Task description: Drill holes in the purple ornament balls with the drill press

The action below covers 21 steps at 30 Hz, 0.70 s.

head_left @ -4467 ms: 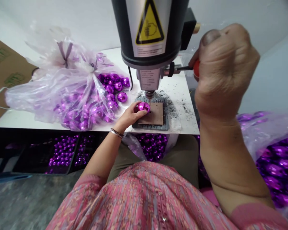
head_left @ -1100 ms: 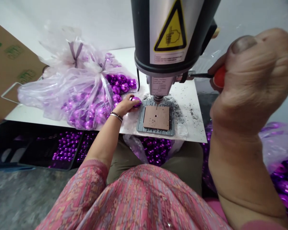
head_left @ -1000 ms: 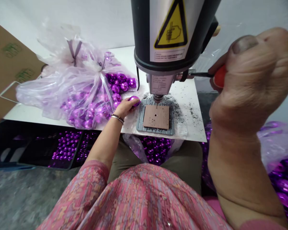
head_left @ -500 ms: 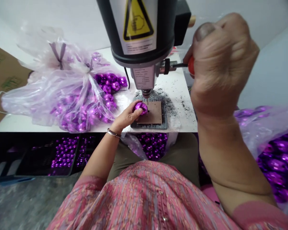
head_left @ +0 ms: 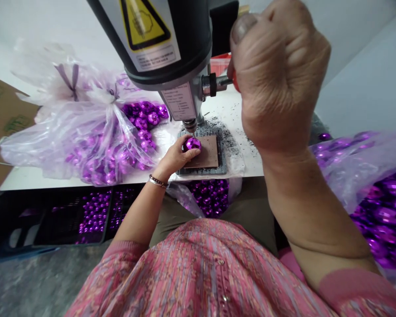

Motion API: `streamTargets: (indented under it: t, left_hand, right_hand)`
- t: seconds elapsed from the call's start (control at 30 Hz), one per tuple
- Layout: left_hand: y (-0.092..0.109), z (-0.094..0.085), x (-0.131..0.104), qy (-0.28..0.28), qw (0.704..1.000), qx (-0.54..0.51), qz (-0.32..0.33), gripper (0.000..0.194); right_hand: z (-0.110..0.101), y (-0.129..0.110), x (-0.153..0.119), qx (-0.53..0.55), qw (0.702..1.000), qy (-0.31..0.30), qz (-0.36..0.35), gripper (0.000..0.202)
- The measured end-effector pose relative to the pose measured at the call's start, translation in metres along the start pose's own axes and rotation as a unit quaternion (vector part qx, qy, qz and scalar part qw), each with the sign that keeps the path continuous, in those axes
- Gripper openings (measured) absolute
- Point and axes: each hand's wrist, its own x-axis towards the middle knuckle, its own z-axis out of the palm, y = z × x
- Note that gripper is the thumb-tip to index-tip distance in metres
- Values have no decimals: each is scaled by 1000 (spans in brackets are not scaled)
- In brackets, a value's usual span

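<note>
My left hand [head_left: 178, 156] grips a shiny purple faceted ball [head_left: 193, 144] between thumb and fingers. The ball rests over the brown board [head_left: 208, 154] on the base of a drill press [head_left: 171, 53], right beneath its chuck [head_left: 189, 125]. The drill tip appears to meet the top of the ball, though the exact contact is too small to tell. High at the right, my right hand [head_left: 280, 75] is closed round the red knob [head_left: 236, 81] of the press's feed lever; most of that knob is hidden by the fingers.
Clear plastic bags [head_left: 95, 141] of purple balls lie left on the white table, near loose balls [head_left: 145, 116]. Dark shavings [head_left: 229, 141] litter the tabletop right of the base. Below are a black crate [head_left: 69, 220] and an open bag of balls [head_left: 211, 198]; another bag [head_left: 383, 211] stands right.
The ball has shifted from beside the drill bit to under it. My right hand still grips the lever knob. The whole view has turned, so the press appears further left and tilted.
</note>
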Motion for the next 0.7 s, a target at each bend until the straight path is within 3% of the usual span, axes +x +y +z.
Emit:
streamTargets:
  t: [0.27, 0.43, 0.57, 0.7]
  left_hand:
    - [8, 10, 14, 17, 995, 75, 59, 51]
    - [9, 17, 17, 14, 996, 71, 60, 41]
    - [3, 23, 19, 19, 997, 32, 67, 42]
    - [-3, 28, 21, 30, 995, 10, 95, 47]
  right_hand:
    - [0, 2, -1, -16, 999, 3, -29, 36]
    - [0, 11, -3, -10, 998, 13, -54, 32]
    - [-5, 16, -11, -102, 992, 14, -69, 30]
    - [-14, 21, -27, -154, 984, -22, -88, 27]
